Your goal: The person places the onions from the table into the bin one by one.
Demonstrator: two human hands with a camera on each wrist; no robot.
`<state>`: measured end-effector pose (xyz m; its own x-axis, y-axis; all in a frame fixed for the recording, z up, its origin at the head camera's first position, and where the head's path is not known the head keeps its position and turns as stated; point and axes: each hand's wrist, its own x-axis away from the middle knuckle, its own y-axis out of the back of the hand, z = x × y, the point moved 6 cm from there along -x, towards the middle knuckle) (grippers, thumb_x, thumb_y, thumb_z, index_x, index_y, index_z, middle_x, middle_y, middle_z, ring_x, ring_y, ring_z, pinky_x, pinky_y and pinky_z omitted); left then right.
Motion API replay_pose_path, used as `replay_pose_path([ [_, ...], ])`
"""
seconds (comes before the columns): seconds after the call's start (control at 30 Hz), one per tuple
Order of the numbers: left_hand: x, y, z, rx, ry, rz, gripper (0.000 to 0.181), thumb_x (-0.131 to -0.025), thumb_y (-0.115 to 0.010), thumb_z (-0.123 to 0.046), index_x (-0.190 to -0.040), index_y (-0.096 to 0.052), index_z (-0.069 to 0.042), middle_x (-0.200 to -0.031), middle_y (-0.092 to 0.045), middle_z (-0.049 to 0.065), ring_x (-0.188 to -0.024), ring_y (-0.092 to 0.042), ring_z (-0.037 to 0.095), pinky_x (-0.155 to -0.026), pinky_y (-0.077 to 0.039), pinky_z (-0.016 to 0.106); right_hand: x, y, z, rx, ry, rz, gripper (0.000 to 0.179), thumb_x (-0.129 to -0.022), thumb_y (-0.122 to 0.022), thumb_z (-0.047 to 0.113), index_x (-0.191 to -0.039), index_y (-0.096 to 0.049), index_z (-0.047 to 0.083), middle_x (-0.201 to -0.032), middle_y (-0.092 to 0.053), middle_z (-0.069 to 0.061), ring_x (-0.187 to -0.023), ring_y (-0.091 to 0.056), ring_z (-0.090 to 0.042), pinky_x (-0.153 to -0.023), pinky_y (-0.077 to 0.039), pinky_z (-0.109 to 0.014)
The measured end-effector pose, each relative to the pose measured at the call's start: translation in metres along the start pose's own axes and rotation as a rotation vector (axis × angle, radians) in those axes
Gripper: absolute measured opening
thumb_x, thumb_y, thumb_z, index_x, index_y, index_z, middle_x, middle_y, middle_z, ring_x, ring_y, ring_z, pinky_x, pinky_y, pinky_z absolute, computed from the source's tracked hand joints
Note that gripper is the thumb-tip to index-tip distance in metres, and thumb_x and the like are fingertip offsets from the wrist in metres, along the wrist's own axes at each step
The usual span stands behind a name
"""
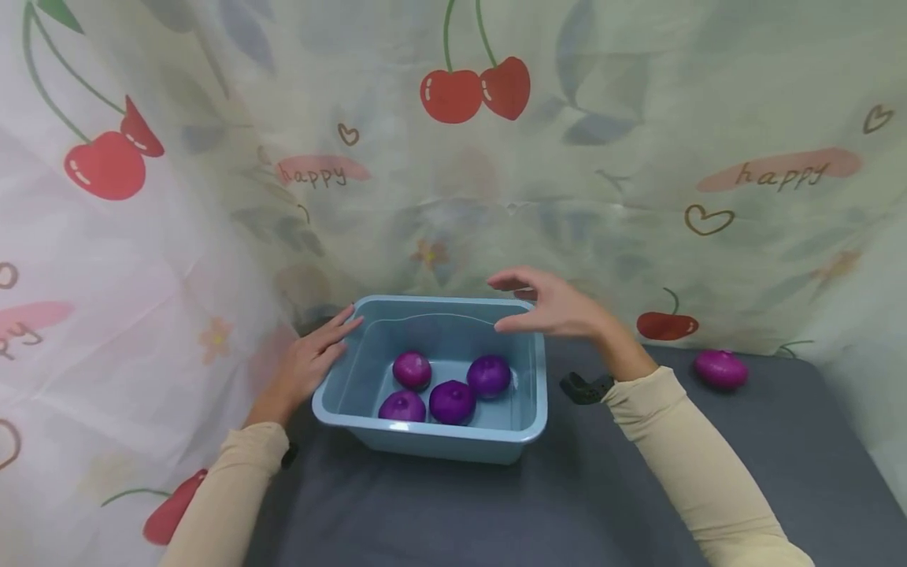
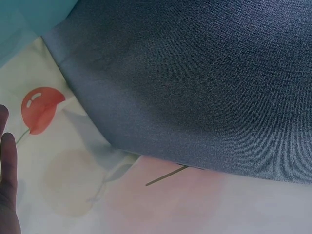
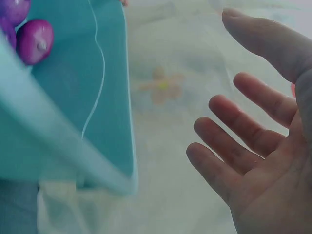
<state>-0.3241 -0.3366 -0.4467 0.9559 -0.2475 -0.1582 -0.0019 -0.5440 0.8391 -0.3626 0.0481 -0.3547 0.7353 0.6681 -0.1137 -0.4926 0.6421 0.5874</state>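
A light blue plastic basin (image 1: pixel 453 449) sits on the dark grey cloth. Inside it are several round purple onions (image 1: pixel 452 402), some with a small nub showing. My left hand (image 1: pixel 308 364) rests at the basin's left rim with its fingers stretched along the back left corner; in the left wrist view only some fingertips (image 2: pixel 8 161) show at the edge. Above the basin's back right corner is my right hand (image 1: pixel 556 305), thumb apart from the other fingers and nothing between them. In the right wrist view, the right palm (image 3: pixel 273 195) faces the basin (image 3: pixel 109 73) with bare fingers spread.
One more purple onion (image 1: pixel 720 370) lies on the grey cloth (image 1: pixel 602 488) at the far right. A patterned curtain (image 1: pixel 496 197) with cherries and "happy" lettering hangs behind and along the left side. A dark strap (image 1: pixel 586 388) shows by the right wrist.
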Motion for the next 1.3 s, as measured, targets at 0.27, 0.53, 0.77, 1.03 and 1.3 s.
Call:
replay_pose_path([
  [0.27,0.0,-0.002,0.0,-0.001,-0.008,-0.009,0.047,-0.108,-0.046,-0.031,-0.155,-0.043,-0.037,-0.168,-0.029,-0.012,-0.153,-0.037,0.035,-0.118,-0.031,0.066,0.035,0.027,-0.021,0.04,-0.028,-0.059,0.065,-0.09,-0.078,0.021,-0.147,-0.049,0.007,-0.15,-0.052,-0.013,-0.144,-0.046,-0.033,-0.121,-0.035,-0.056],
  [0.53,0.001,-0.001,0.002,-0.001,-0.012,-0.005,0.048,-0.108,-0.046,-0.029,-0.155,-0.042,-0.037,-0.169,-0.029,-0.01,-0.153,-0.037,0.036,-0.118,-0.03,0.068,0.067,0.047,-0.052,0.039,-0.094,-0.124,0.065,-0.093,-0.076,0.022,-0.148,-0.047,0.005,-0.153,-0.048,-0.02,-0.145,-0.044,-0.038,-0.12,-0.034,-0.058],
  [0.77,0.001,-0.002,0.001,-0.005,-0.019,-0.008,0.047,-0.108,-0.045,-0.032,-0.155,-0.041,-0.039,-0.169,-0.029,-0.011,-0.152,-0.037,0.035,-0.118,-0.031,0.066,0.104,0.066,-0.084,0.066,-0.18,-0.19,0.063,-0.095,-0.073,0.025,-0.148,-0.046,0.006,-0.154,-0.045,-0.019,-0.146,-0.04,-0.041,-0.119,-0.034,-0.06],
  [1.03,0.0,0.0,-0.002,0.001,0.002,-0.002,0.047,-0.109,-0.044,-0.032,-0.156,-0.041,-0.038,-0.169,-0.027,-0.012,-0.153,-0.035,0.036,-0.118,-0.029,0.068,0.148,0.085,-0.122,0.126,-0.341,-0.271,0.071,-0.096,-0.071,0.039,-0.155,-0.04,0.012,-0.157,-0.041,-0.017,-0.138,-0.05,-0.041,-0.095,-0.051,-0.03],
  [1.3,0.001,-0.002,0.0,0.0,0.008,-0.002,0.048,-0.108,-0.045,-0.032,-0.155,-0.041,-0.04,-0.169,-0.027,-0.013,-0.154,-0.035,0.034,-0.119,-0.029,0.068,0.187,0.103,-0.157,0.071,-0.427,-0.423,0.073,-0.096,-0.07,0.039,-0.153,-0.038,0.006,-0.156,-0.039,-0.02,-0.145,-0.041,-0.045,-0.084,-0.037,0.004],
])
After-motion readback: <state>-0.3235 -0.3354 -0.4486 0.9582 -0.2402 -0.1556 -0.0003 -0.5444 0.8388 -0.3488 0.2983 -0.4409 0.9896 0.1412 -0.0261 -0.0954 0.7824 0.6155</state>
